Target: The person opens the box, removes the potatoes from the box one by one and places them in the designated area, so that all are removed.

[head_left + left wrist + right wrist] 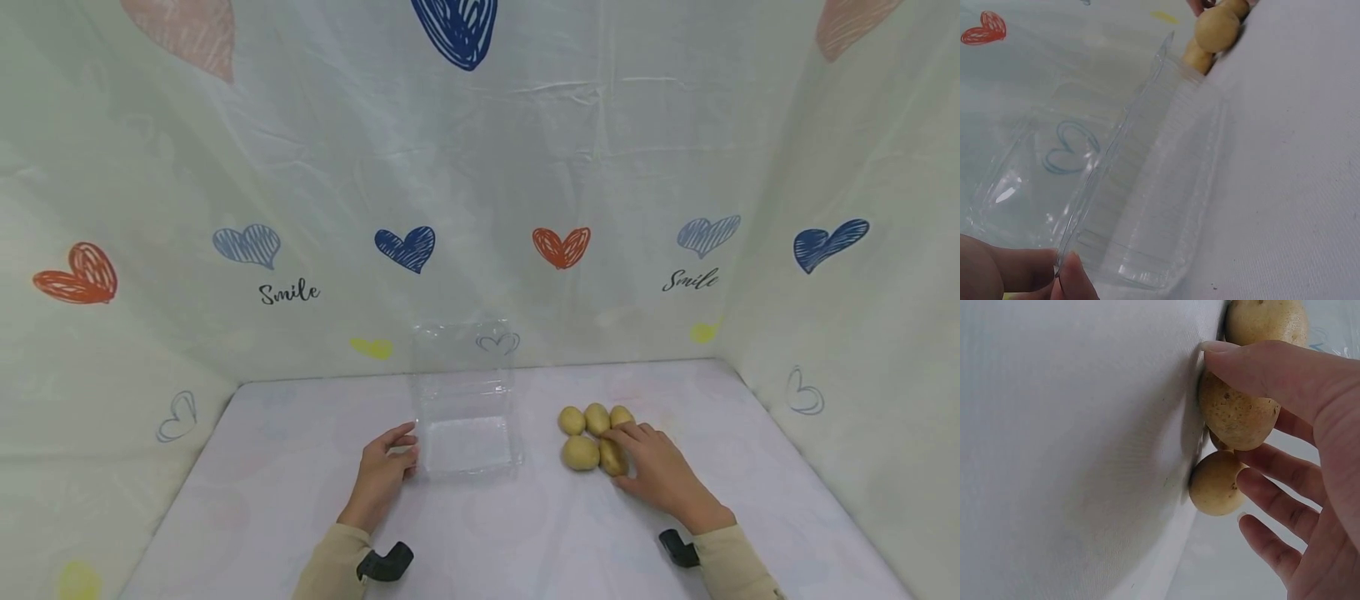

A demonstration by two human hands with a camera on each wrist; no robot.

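A clear plastic clamshell container (468, 446) stands on the table with its lid (461, 350) raised at the back. My left hand (382, 473) is at its left side; in the left wrist view, thumb and finger pinch the container's rim. To the right, several yellowish potatoes (581, 453) lie close together in two rows. My right hand (663, 471) grips the front right potato (1235, 412) between thumb and fingers, the other fingers loosely bent. Another potato (1216, 483) shows beyond it in the right wrist view. The right fingers partly cover the back right potato (621, 415).
The table (510, 542) has a pale cloth. Behind it and at both sides hang white curtains (480, 183) printed with hearts and the word Smile. A dark wrist mount (386, 562) sits at the left sleeve, another dark mount (678, 548) at the right.
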